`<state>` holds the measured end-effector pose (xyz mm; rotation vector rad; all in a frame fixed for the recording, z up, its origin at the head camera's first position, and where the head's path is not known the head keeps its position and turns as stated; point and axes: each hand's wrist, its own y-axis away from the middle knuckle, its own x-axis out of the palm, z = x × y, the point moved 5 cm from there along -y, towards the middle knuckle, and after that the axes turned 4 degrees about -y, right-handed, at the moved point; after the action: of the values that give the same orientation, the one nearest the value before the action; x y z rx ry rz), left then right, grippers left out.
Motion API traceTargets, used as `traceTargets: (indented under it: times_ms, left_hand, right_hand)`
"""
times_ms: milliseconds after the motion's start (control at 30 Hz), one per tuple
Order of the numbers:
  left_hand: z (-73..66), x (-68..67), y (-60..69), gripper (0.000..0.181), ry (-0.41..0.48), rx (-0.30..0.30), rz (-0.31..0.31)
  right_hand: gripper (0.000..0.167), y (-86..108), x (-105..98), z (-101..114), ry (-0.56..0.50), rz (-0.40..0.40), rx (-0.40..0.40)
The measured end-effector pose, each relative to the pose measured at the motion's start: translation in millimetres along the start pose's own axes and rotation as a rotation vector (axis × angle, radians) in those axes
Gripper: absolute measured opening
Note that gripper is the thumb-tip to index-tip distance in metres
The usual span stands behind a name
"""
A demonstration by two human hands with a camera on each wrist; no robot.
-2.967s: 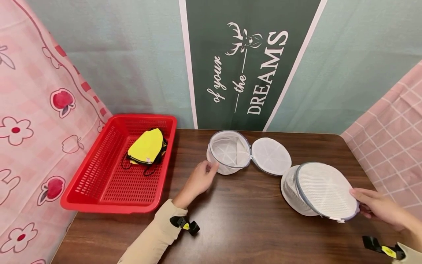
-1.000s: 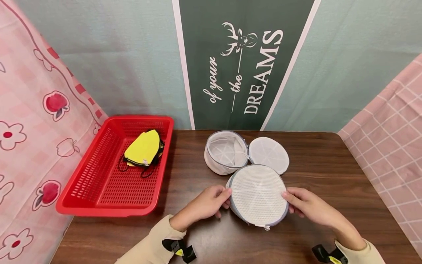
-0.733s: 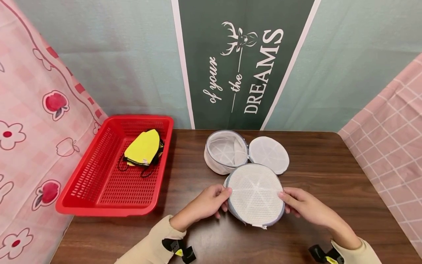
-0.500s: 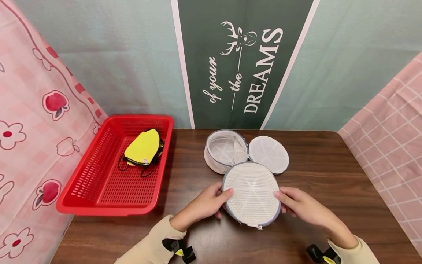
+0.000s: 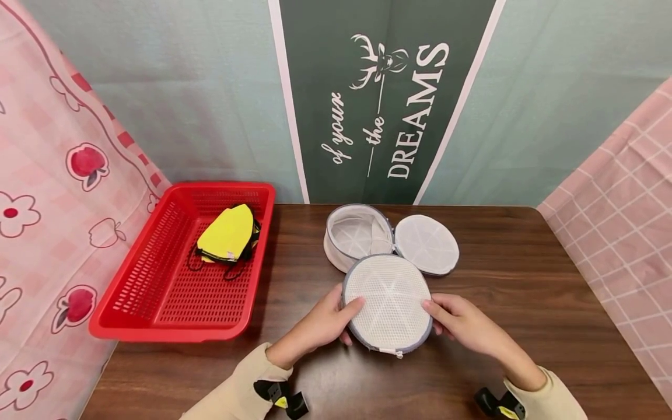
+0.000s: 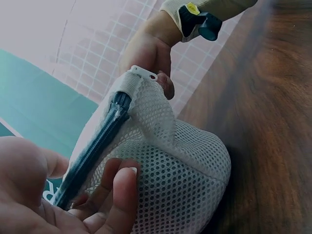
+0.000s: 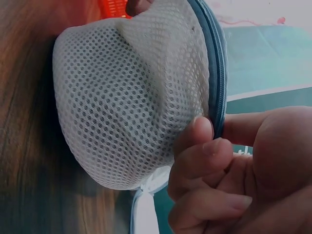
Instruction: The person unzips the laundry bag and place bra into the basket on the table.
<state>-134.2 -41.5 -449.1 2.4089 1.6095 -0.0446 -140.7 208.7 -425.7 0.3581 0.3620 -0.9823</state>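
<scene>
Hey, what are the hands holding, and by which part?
A white mesh bag, held at opposite sides of its zippered rim by the left hand and right hand.

near bag (image 5: 389, 303) of matt, coarse honeycomb mesh, far bag (image 5: 358, 236) of smoother-looking mesh, glossy perforated plastic basket (image 5: 168, 334) at left, yellow cloth (image 5: 228, 233) inside, wood-grain tabletop (image 5: 504, 262) with soft sheen, matt fabric backdrop (image 5: 210, 105)
</scene>
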Motion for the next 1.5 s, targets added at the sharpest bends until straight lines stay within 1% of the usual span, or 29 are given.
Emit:
traceTargets:
  times_ms: [167, 267, 400, 500, 567, 667, 733, 833, 933, 967, 1133, 1267, 1400, 1500]
  left_hand:
    - [3.5, -4.5, 5.6, 0.032, 0.041, -0.022, 0.005]
    - [5.4, -6.7, 9.4, 0.028, 0.045, -0.044, 0.027]
    - [8.5, -5.6, 14.3, 0.033, 0.023, -0.088, 0.079]
    - [10.6, -1.1, 17.4, 0.039, -0.009, -0.122, 0.11]
    - [10.7, 3.0, 18.4, 0.041, -0.023, -0.133, 0.118]
    - [9.5, 7.8, 20.1, 0.038, -0.032, -0.129, 0.125]
    - [8.5, 10.2, 20.4, 0.035, -0.026, -0.115, 0.132]
    - [7.5, 12.3, 20.0, 0.031, -0.007, -0.098, 0.138]
    - [7.1, 14.1, 18.7, 0.033, 0.023, -0.091, 0.141]
    - [7.2, 14.8, 18.7, 0.034, 0.035, -0.09, 0.143]
    - [10.5, 19.4, 19.0, 0.034, 0.135, -0.097, 0.142]
    - [14.3, 24.2, 19.5, 0.033, 0.206, -0.109, 0.14]
    - [15.3, 25.7, 20.1, 0.031, 0.226, -0.114, 0.132]
    - [13.8, 25.6, 19.8, 0.032, 0.226, -0.108, 0.135]
  right_hand:
    - [0.032, -0.7, 1.5, -0.2, -0.012, -0.016, 0.004]
    - [0.031, -0.2, 1.3, 0.1, -0.018, -0.024, 0.003]
    - [0.032, 0.3, 1.6, -1.2, -0.014, -0.033, 0.014]
    - [0.033, 0.7, 2.5, -2.9, -0.006, -0.041, 0.025]
    - [0.035, 0.9, 2.4, -3.6, 0.002, -0.054, 0.037]
    - [0.038, 1.2, 2.2, -4.1, 0.016, -0.068, 0.046]
    - [0.039, 1.6, 1.8, -4.2, 0.022, -0.081, 0.059]
    - [0.039, 2.1, 2.3, -4.5, 0.032, -0.1, 0.076]
    - [0.038, 2.7, 3.2, -4.1, 0.049, -0.127, 0.082]
    - [0.037, 3.0, 3.7, -3.6, 0.059, -0.135, 0.073]
    - [0.035, 5.9, 2.2, 0.6, 0.164, -0.209, 0.055]
    - [0.035, 9.9, -1.9, 5.4, 0.285, -0.251, 0.104]
    - [0.041, 14.4, -4.5, 11.4, 0.419, -0.24, 0.169]
    - [0.043, 19.2, -6.2, 18.2, 0.489, -0.214, 0.155]
